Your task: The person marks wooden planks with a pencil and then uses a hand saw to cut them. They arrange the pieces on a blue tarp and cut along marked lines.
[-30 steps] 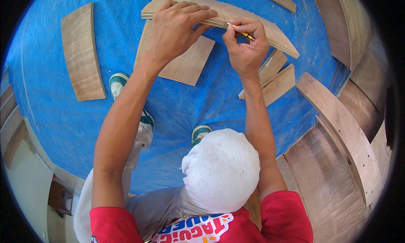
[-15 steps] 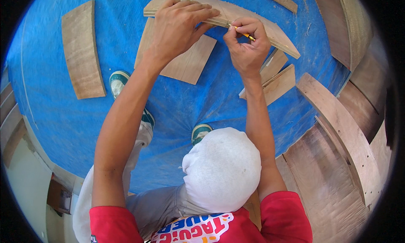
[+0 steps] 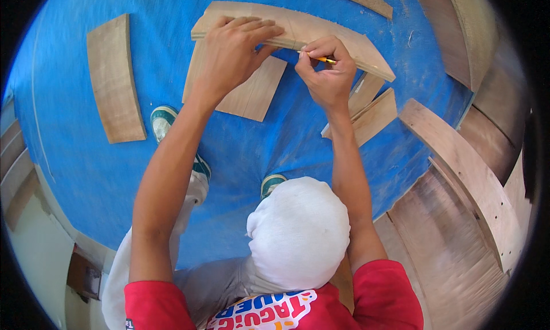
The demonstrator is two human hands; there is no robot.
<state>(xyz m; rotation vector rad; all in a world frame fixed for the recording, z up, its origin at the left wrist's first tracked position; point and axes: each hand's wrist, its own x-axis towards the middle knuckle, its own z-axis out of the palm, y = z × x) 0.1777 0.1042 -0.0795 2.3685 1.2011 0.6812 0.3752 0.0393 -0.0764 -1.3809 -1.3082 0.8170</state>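
My right grip (image 3: 329, 75) pinches a yellow pencil (image 3: 328, 60), its tip at the near edge of the curved plywood piece (image 3: 321, 28). My left grip (image 3: 238, 52) grasps that piece left of the pencil, fingers over its top. Bare blue tarp (image 3: 166, 49) separates its left end from another plank (image 3: 114, 81).

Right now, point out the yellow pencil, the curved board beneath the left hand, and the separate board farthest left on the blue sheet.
Yellow pencil (image 3: 323, 59): head view, exposed shaft.
Curved board (image 3: 314, 29): head view, bare upper face.
Separate board (image 3: 116, 78): head view, middle of its face.
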